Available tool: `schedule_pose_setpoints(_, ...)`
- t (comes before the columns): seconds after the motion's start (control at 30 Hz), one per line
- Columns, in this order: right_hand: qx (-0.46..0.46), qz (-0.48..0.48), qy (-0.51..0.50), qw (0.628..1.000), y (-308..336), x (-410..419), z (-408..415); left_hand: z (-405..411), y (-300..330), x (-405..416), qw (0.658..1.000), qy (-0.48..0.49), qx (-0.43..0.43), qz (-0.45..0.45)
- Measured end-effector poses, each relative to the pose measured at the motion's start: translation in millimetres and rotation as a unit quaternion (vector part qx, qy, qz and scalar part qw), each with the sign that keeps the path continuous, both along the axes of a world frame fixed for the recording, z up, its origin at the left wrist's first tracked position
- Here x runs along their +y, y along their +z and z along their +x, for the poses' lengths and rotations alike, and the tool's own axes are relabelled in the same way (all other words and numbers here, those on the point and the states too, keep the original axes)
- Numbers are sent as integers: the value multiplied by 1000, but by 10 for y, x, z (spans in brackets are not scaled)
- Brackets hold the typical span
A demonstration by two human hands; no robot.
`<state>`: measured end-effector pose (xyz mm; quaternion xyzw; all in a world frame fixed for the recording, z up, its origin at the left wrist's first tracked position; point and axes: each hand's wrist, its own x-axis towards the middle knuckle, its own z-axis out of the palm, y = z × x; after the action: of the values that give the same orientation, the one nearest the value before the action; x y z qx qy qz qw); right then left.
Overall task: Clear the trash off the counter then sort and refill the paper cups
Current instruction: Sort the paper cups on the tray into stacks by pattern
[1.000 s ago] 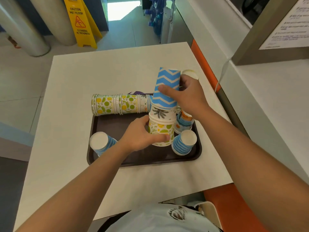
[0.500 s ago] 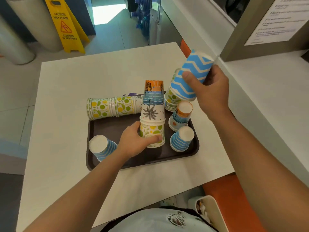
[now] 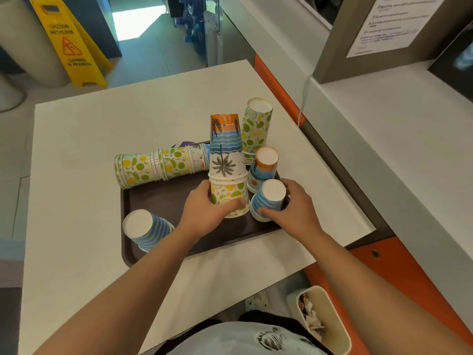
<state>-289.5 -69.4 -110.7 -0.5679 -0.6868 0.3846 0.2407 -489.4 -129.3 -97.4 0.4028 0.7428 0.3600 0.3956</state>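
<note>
We see the white surface (image 3: 84, 175) carrying a brown tray (image 3: 158, 201) near its right edge, partly hidden by our forearms. Our left hand (image 3: 204, 213) grips the upright cup stack (image 3: 226, 165) at its base, fingers curled round; our right hand (image 3: 294, 208) grips the blue wavy cup (image 3: 268, 201) beside it.

Printed paper cups (image 3: 228, 160), matt; dark tray (image 3: 163, 198) smooth plastic; white tabletop (image 3: 102, 139) matt.

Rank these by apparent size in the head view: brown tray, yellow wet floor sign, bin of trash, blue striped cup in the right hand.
1. brown tray
2. yellow wet floor sign
3. bin of trash: close to the sign, and nearer the camera, so unsure
4. blue striped cup
</note>
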Motion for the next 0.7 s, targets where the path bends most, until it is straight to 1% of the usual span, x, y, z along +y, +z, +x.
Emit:
schedule_pose_setpoints(0.07, 14, 27, -25, 999, 176, -2, -25, -9, 5, 2, 1000, -5, 4, 3)
schedule_pose_setpoints(0.1, 35, 60, -34, 997, 304, 2, -65, -14, 10, 1, 1000, -4, 3, 6)
schedule_pose_setpoints(0.17, 78, 114, -27, 990, 582, 55, -212, -12, 49, -6, 1000, -3, -2, 19)
schedule_pose_setpoints(0.2, 89, 112, -12, 990, 717, 106, -317, -1, 79, -10, 1000, -8, -5, 27)
schedule_pose_setpoints(0.23, 96, 88, 7, 991, 840, 174, -433, 15, 112, -15, 999, -18, -7, 36)
schedule_pose_setpoints(0.3, 97, 9, 32, 995, 1015, 320, -647, 47, 165, -28, 997, -49, -3, 53)
schedule_pose_setpoints(0.4, 111, -79, 55, 989, 1113, 489, -838, 62, 200, -35, 996, -74, 14, 57)
schedule_pose_setpoints(0.47, 130, -85, 52, 986, 1079, 569, -885, 43, 187, -25, 996, -76, 14, 49)
schedule_pose_setpoints(0.6, 195, -100, 2, 976, 1092, 766, -911, 17, 139, -42, 996, -87, 13, 25)
schedule_pose_setpoints(0.7, 207, -93, -8, 974, 1158, 946, -909, 11, 91, -63, 996, -82, 2, 17)
